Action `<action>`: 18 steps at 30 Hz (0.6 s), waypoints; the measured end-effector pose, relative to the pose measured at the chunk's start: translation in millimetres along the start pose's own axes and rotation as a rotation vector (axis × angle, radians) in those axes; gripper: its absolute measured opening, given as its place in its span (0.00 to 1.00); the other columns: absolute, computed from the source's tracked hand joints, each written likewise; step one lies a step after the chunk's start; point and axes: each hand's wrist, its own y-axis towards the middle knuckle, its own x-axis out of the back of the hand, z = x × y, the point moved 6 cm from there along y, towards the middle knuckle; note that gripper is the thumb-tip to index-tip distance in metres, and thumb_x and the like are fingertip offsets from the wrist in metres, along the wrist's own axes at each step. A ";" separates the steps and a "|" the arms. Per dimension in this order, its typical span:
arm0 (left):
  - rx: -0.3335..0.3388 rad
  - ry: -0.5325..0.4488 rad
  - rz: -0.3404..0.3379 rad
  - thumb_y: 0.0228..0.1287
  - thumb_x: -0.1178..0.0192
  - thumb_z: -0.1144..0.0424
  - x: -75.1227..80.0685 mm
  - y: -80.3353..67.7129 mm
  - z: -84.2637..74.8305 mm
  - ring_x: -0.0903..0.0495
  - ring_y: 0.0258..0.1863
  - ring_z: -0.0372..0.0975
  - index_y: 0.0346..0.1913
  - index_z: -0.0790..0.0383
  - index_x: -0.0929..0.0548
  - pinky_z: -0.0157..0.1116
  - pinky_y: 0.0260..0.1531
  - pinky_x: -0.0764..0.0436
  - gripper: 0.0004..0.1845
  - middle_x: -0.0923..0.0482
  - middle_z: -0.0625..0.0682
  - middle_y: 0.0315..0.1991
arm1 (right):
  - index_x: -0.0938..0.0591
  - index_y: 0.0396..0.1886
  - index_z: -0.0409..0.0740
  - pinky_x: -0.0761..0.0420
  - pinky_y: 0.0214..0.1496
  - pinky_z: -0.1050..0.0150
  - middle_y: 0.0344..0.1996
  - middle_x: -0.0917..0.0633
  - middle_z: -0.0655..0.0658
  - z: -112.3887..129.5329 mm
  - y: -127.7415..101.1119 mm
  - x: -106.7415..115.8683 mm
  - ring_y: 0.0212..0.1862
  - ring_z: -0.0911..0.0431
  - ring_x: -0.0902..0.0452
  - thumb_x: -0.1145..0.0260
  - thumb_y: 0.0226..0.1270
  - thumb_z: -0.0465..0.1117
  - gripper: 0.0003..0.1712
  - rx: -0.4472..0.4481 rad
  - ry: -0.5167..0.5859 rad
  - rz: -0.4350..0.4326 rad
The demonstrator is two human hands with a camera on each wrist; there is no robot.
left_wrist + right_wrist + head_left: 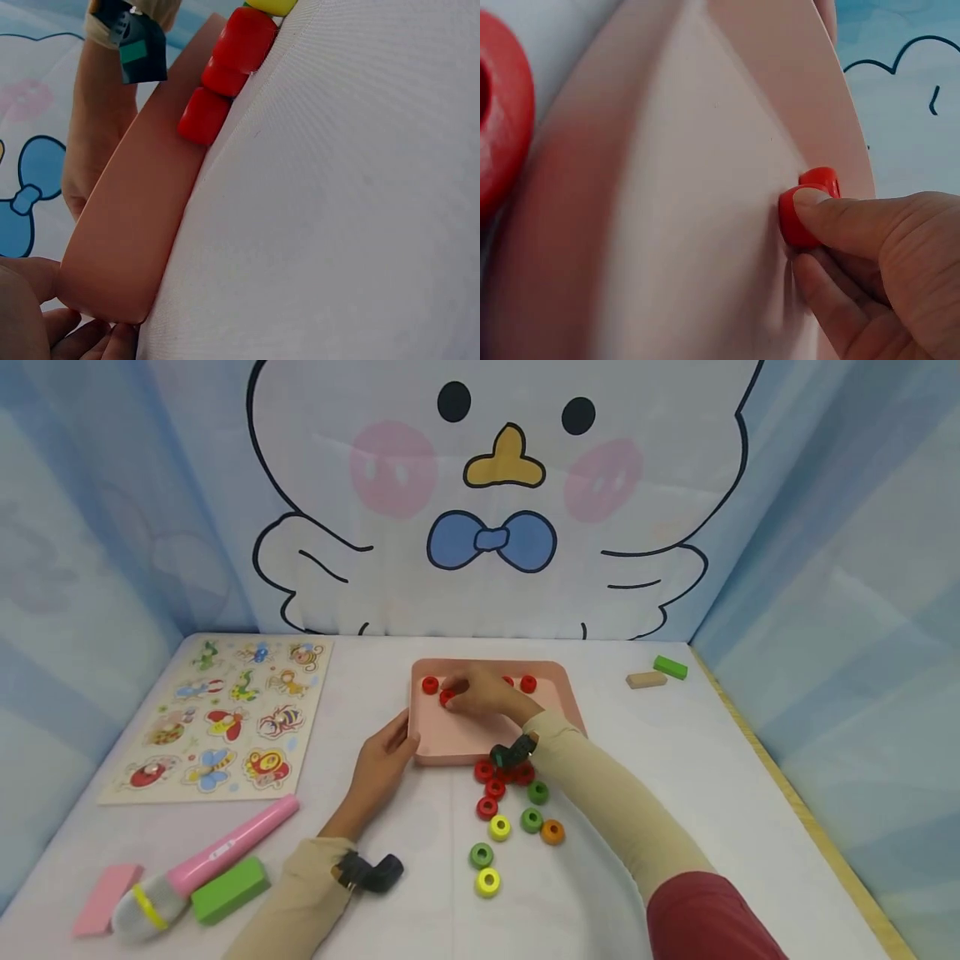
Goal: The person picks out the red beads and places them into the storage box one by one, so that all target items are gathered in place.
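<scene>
Fingers [832,217] of the right hand [487,696] pinch a flat-lying red ring [801,217] in the tray [491,743].

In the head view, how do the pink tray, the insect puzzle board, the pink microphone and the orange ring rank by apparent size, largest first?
1. insect puzzle board
2. pink tray, though arms cover part of it, and it lies farther away
3. pink microphone, closer to the camera, so its rank is less sure
4. orange ring, clearly smallest
</scene>
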 end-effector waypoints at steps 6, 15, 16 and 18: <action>-0.003 0.003 -0.001 0.72 0.43 0.64 2.8 1.4 -0.1 0.33 0.67 0.43 0.72 0.66 0.34 0.33 0.63 0.31 0.28 0.33 0.58 0.69 | 0.16 0.55 0.45 0.21 0.57 0.63 0.46 0.17 0.50 3.3 -1.1 -3.3 0.50 0.55 0.23 0.29 0.65 0.40 0.18 0.001 -0.002 -0.013; 0.025 0.021 -0.006 0.72 0.43 0.63 1.3 0.2 -0.4 0.33 0.67 0.44 0.72 0.65 0.34 0.35 0.63 0.31 0.29 0.33 0.58 0.69 | 0.20 0.60 0.45 0.20 0.56 0.64 0.50 0.18 0.48 0.3 -6.9 14.3 0.52 0.55 0.23 0.30 0.66 0.41 0.23 0.022 0.041 -0.007; 0.027 0.021 -0.006 0.72 0.43 0.63 1.2 0.2 -0.5 0.33 0.68 0.44 0.72 0.65 0.34 0.36 0.63 0.31 0.29 0.34 0.58 0.69 | 0.20 0.60 0.45 0.21 0.56 0.64 0.50 0.18 0.47 -0.4 -9.8 20.3 0.52 0.54 0.24 0.31 0.66 0.41 0.23 0.020 0.050 -0.018; 0.033 0.023 -0.011 0.72 0.43 0.63 1.7 -0.1 -0.5 0.33 0.68 0.43 0.72 0.65 0.34 0.35 0.63 0.31 0.29 0.34 0.57 0.69 | 0.20 0.60 0.45 0.20 0.54 0.62 0.50 0.18 0.47 -1.4 -18.3 32.5 0.50 0.53 0.23 0.33 0.68 0.40 0.21 0.013 0.057 -0.041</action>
